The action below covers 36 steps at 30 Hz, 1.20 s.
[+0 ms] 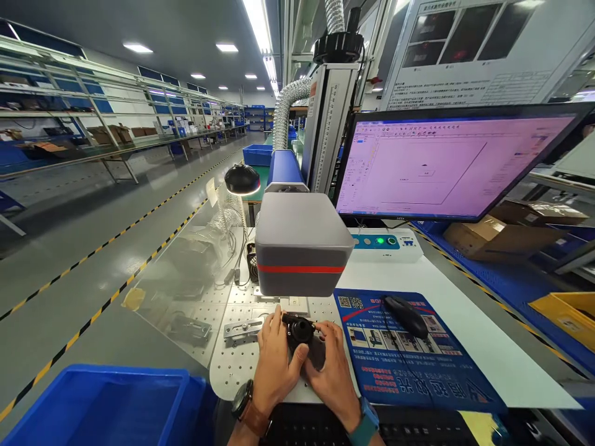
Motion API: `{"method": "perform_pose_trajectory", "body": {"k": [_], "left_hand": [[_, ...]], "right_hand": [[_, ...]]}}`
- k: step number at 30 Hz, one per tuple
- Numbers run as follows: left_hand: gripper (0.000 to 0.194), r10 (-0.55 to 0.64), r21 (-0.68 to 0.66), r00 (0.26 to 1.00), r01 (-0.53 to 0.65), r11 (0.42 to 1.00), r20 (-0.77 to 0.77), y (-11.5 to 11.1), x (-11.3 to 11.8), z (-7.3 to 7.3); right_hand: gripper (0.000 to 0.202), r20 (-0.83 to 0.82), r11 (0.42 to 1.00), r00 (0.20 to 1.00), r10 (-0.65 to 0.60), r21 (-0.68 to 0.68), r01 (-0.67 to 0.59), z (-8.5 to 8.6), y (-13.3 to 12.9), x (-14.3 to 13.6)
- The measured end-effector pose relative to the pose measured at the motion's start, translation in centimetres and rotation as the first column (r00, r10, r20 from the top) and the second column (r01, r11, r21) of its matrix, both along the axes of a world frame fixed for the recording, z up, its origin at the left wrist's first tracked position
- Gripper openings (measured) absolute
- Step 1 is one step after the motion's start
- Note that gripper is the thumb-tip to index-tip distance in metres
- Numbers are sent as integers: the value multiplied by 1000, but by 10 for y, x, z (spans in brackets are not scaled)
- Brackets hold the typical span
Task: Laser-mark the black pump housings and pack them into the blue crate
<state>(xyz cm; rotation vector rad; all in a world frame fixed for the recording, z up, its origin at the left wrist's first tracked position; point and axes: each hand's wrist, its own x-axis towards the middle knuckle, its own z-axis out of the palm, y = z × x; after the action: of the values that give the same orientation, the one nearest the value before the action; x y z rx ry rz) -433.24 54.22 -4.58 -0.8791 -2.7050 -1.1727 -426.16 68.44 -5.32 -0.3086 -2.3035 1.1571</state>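
A small black device with a round, lens-like part sits between my two hands over the perforated metal plate. My left hand is closed around its left side, the thumb near the front of the round part. From the right, my right hand grips the same device with thumb and fingers. Its underside is hidden, so I cannot tell whether it rests on the plate. Just beyond my hands, a grey machine head with a red stripe overhangs a pale block. A slotted metal bracket lies left of my left hand.
A patterned mouse pad with a black mouse lies to the right. Behind it stands a lit monitor. A black keyboard is under my wrists. A blue bin stands at lower left; a clear panel borders the plate.
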Motion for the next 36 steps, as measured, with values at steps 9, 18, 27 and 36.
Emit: {"method": "perform_pose_trajectory", "body": {"k": [9,18,27,36], "left_hand": [[54,70,101,988,-56,993,-138,-14,-16,-12],[59,14,209,998,-2,978,-55,-19,-28,-8],[32,108,263,994,-110,959,20,-14,-14,1],[37,88,218,996,-79,973,-33,-13,-16,-8]], "right_hand": [[23,16,996,997,-75,-41,75,-2,-23,-13],[33,-4,999,1000,-5,36,6,-1,-30,-19],[57,49,974,973,227,-16,-227,4,-3,-22],[55,-37,975,980,196,114,-191,-2,-11,-22]]}}
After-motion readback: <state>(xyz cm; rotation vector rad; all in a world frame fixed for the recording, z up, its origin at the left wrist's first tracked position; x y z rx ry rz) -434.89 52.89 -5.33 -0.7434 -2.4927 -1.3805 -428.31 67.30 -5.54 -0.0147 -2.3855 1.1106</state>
